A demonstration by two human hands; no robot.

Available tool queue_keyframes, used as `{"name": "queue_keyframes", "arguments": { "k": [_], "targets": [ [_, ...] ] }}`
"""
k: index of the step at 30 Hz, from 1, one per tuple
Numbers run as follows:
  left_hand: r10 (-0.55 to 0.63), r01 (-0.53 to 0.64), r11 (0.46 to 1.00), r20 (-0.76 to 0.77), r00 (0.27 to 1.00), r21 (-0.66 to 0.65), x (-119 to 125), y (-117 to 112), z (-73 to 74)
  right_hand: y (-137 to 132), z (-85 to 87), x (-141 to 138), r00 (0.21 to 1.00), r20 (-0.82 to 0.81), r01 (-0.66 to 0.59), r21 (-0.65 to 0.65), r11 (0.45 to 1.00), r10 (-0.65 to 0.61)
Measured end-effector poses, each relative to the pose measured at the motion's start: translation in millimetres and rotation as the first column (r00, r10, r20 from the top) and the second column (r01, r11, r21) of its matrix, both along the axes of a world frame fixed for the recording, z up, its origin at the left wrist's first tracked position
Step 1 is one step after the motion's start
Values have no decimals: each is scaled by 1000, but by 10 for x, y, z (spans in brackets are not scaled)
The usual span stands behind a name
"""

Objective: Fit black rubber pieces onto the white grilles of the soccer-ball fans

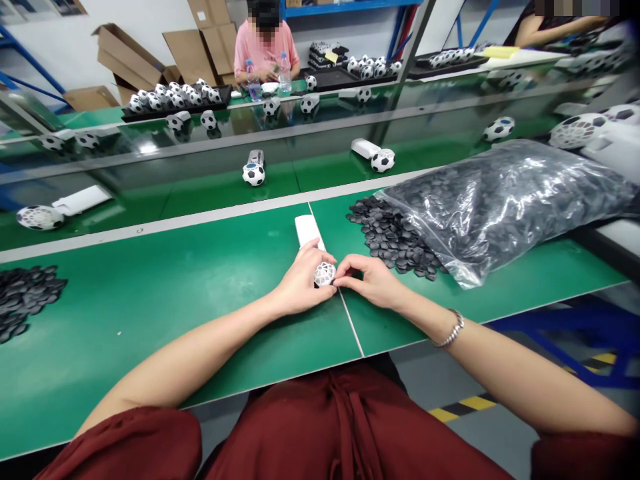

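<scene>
A white latticed soccer-ball shell (324,273) rests on the green bench, with a white rectangular piece (306,230) reaching away behind it. Fingers and thumb of my left hand (307,277) are wrapped round the shell. On its right side, my right hand (367,280) has thumb and forefinger pinched together against the shell's edge. Whatever lies between those fingertips is too small to make out. A pile of small black pieces (395,237) spills from a clear plastic bag (510,200) just beyond my right hand.
Another heap of black pieces (25,300) lies at the bench's left. Past the pale rail, a green conveyor (195,187) carries soccer-ball units, including a finished-looking ball (383,160) and a bare shell (40,217). A person in pink (267,50) sits opposite beside a black tray of balls (175,100).
</scene>
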State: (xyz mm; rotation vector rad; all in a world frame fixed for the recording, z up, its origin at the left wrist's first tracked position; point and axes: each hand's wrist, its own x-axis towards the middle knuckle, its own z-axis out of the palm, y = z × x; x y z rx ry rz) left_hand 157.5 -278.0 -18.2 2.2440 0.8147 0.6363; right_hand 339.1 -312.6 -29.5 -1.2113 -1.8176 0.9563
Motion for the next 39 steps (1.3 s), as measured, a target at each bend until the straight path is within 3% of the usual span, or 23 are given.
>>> {"name": "queue_keyframes", "arguments": {
  "k": [7,17,21,24,26,28,29,31,34,39],
  "targets": [
    [-44,43,998,8,999,50,-35,23,-42,-1,-53,-41,1000,-20,-4,36,999,5],
    [-75,75,993,1,997,88,-72,49,-100,72,-110,-20,995,-74,-68,-14,998,66],
    [-55,53,991,15,998,122,-63,48,-100,72,-72,-57,997,-31,-65,24,998,66],
    [-94,93,992,9,996,85,-64,71,-79,122,-37,107,997,79,-4,70,998,-1],
    [-134,135,990,-5,991,51,-68,98,-60,188,-23,327,956,231,141,175,974,-179],
    [-157,157,987,-2,988,37,-75,130,-43,259,-24,560,819,433,265,296,918,-376],
    [-167,166,985,3,986,38,-80,144,-35,289,-29,653,752,515,277,322,905,-413],
    [-200,200,979,4,980,46,-95,166,-19,330,-48,765,678,623,239,315,918,-390],
    [-222,225,973,-51,974,47,-142,166,6,335,-66,764,693,654,152,278,949,-303],
    [42,-38,999,-129,991,38,-291,121,46,236,-19,668,689,660,39,377,925,-298]
  ]
}}
